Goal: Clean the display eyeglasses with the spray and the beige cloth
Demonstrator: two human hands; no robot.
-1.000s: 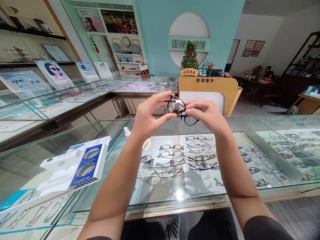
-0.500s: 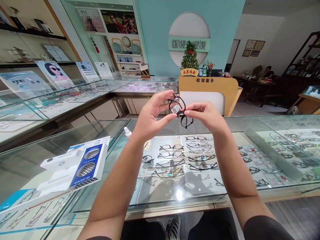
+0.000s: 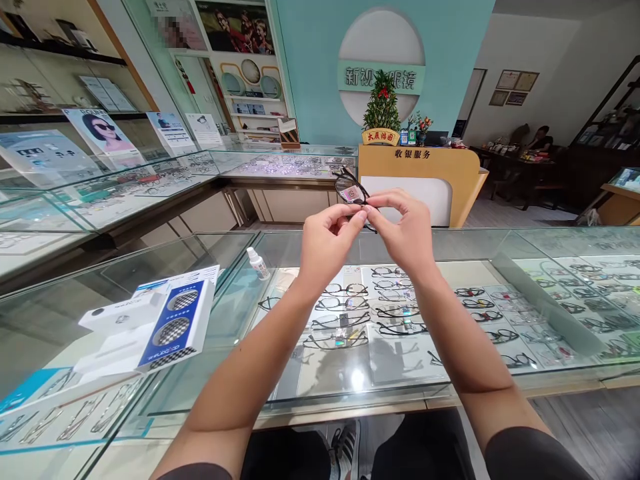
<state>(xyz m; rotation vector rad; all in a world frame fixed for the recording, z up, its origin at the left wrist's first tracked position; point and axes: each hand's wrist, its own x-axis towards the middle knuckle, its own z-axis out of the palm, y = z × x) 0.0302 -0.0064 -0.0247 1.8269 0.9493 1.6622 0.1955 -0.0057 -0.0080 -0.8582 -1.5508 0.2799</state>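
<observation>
A pair of dark-framed eyeglasses (image 3: pixel 345 189) is held up above the glass counter, with a sticker on the lens that shows. My left hand (image 3: pixel 327 241) pinches the lower part of the frame between thumb and fingers. From the other side my right hand (image 3: pixel 406 230) grips it too, its thumb and fingertips close against the left ones. The other lens is mostly hidden behind my fingers. Below, rows of eyeglasses (image 3: pixel 342 321) lie inside the glass display case (image 3: pixel 400 395).
On the counter left of my arms stand a small white bottle (image 3: pixel 258 263) and a blue and white box (image 3: pixel 173 327). Further back are a yellow cashier desk (image 3: pixel 465 183), a potted plant (image 3: pixel 381 107) and another display case (image 3: pixel 195 175). A person (image 3: pixel 541 141) sits at the far right.
The eyeglasses have turned and tilted, with the stickered lens now facing me more. My left hand has swung right and closed its fingers; both hands' fingertips now meet at the frame.
</observation>
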